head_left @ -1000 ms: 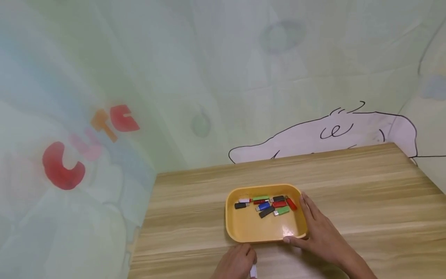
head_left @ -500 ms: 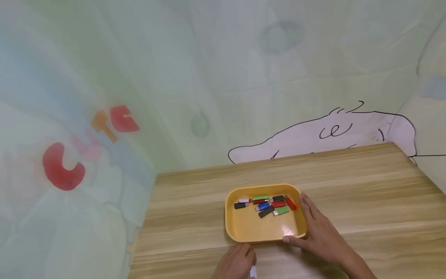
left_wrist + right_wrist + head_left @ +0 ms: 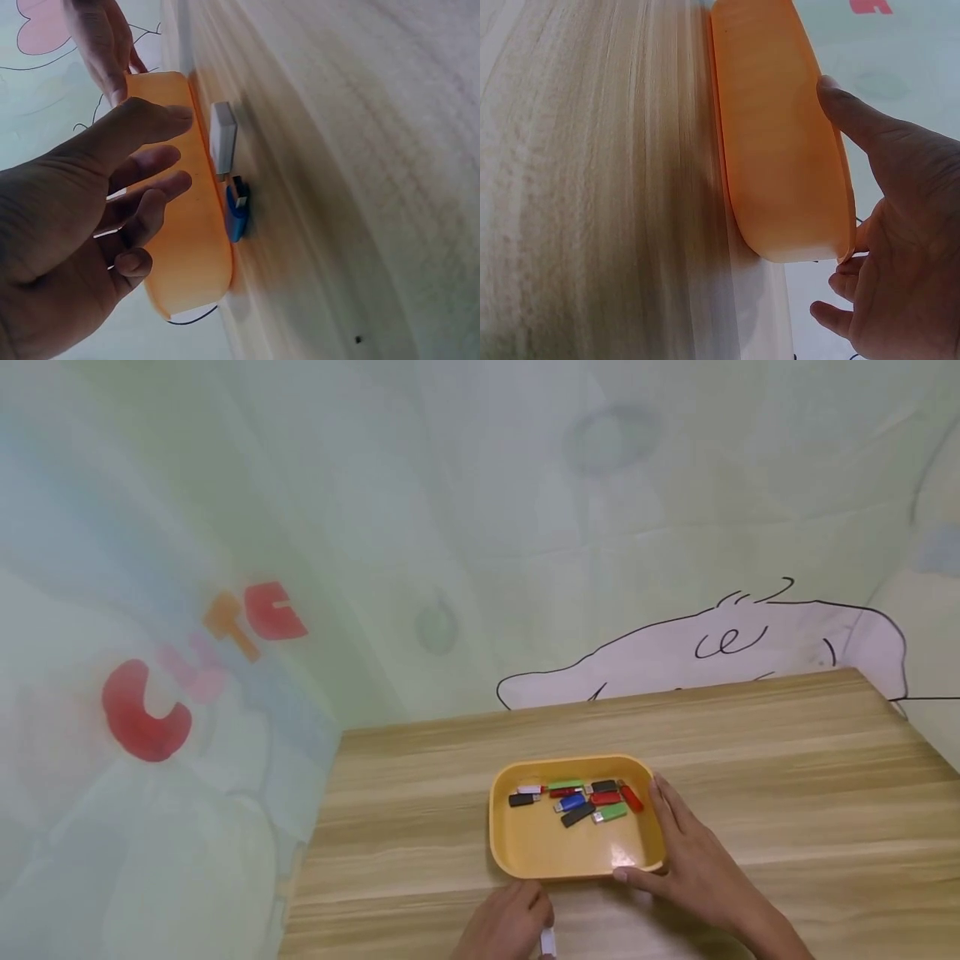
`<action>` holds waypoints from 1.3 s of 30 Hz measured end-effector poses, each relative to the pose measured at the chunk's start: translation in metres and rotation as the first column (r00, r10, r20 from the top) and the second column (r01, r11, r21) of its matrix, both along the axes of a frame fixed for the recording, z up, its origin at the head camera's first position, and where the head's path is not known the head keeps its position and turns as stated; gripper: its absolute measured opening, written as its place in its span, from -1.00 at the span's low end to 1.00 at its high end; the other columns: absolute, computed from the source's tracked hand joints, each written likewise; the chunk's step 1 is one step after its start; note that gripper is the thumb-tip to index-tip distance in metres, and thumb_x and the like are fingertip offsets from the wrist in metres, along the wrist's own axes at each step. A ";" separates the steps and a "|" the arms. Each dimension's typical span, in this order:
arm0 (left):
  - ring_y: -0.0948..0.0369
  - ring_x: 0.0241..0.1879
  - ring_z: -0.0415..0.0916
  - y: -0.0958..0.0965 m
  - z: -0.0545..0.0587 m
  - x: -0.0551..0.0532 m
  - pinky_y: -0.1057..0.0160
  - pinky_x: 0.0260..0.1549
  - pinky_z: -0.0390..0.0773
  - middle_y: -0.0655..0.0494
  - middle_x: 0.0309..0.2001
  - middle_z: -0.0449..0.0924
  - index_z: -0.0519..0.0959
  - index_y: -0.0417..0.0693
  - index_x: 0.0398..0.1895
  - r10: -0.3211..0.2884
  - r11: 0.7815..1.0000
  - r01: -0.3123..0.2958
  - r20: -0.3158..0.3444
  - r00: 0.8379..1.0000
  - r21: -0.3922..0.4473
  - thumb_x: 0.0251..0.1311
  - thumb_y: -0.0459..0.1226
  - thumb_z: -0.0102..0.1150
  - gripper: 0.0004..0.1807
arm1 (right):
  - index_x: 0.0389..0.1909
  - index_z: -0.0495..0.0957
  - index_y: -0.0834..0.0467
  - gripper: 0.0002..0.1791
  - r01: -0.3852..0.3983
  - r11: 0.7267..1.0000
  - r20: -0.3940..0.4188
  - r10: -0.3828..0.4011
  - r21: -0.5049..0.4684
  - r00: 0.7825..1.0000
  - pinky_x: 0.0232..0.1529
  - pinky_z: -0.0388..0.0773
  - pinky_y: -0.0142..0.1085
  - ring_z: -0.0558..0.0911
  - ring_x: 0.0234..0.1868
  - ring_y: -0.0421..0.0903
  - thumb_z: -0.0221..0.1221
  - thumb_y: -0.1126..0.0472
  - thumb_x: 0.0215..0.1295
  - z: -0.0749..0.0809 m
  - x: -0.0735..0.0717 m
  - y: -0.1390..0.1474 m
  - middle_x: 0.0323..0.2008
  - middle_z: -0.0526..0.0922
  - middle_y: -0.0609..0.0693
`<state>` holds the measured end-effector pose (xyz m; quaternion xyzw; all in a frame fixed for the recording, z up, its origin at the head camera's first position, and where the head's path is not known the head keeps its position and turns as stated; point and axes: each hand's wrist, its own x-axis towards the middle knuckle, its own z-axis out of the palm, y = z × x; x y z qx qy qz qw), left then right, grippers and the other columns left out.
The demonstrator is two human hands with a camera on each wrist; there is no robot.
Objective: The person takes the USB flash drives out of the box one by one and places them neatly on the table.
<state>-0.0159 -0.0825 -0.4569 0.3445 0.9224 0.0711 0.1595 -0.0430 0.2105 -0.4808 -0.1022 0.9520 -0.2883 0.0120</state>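
A yellow-orange plastic tray holds several USB sticks in black, red, green, blue and white, bunched toward its far side. My right hand holds the tray's near right corner, thumb on the front rim and fingers along the right end. Just in front of the tray is my left hand, its fingers loosely bent with a gap to the thumb and nothing between them. In the left wrist view, a white USB stick and a blue USB stick lie on the table beside the tray's wall.
The wood-grain table extends around the tray on all sides. Behind it hangs a pale printed cloth with coloured letters and a line-drawn animal.
The head view has shifted slightly, so everything sits a little further right in it. Both hands, the tray and the USB sticks keep their places relative to each other.
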 end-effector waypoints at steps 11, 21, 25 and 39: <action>0.49 -0.30 0.30 -0.002 0.022 -0.004 0.49 -0.25 0.39 0.41 -0.22 0.47 0.68 0.12 -0.17 -0.013 0.998 0.013 -0.004 1.000 0.067 0.22 -0.03 0.50 -0.75 | 0.71 -0.12 0.26 0.48 0.005 1.000 0.010 -0.005 -0.004 1.000 0.42 0.26 0.42 0.18 0.59 0.48 0.37 -0.57 0.07 0.000 -0.001 0.001 0.71 -0.06 0.28; 0.51 -0.27 0.40 -0.009 0.032 -0.008 0.58 -0.32 0.34 0.36 -0.19 0.58 0.68 0.12 -0.19 -0.043 0.975 0.094 -0.245 0.969 0.202 0.14 -0.08 0.57 -0.73 | 0.70 -0.09 0.28 0.48 0.000 1.000 -0.003 0.000 -0.016 1.000 0.42 0.28 0.42 0.20 0.58 0.48 0.39 -0.53 0.07 -0.001 0.000 0.002 0.70 -0.04 0.29; 0.50 -0.27 0.41 -0.010 0.036 -0.013 0.56 -0.31 0.38 0.34 -0.16 0.62 0.68 0.12 -0.18 0.000 0.973 0.055 -0.237 0.972 0.223 0.19 -0.08 0.55 -0.76 | 0.71 -0.11 0.27 0.48 0.001 1.000 -0.004 -0.001 -0.019 1.000 0.42 0.27 0.42 0.20 0.58 0.48 0.39 -0.54 0.08 0.000 0.000 0.001 0.70 -0.04 0.29; 0.43 -0.27 0.49 -0.007 0.040 -0.033 0.45 -0.25 0.56 0.31 -0.19 0.67 0.73 0.09 -0.19 0.127 0.980 -0.078 -0.278 0.952 0.181 0.23 -0.10 0.51 -0.81 | 0.71 -0.11 0.27 0.51 0.006 1.000 0.024 -0.006 -0.003 1.000 0.42 0.28 0.42 0.19 0.58 0.49 0.34 -0.61 0.05 0.003 -0.001 -0.001 0.70 -0.05 0.30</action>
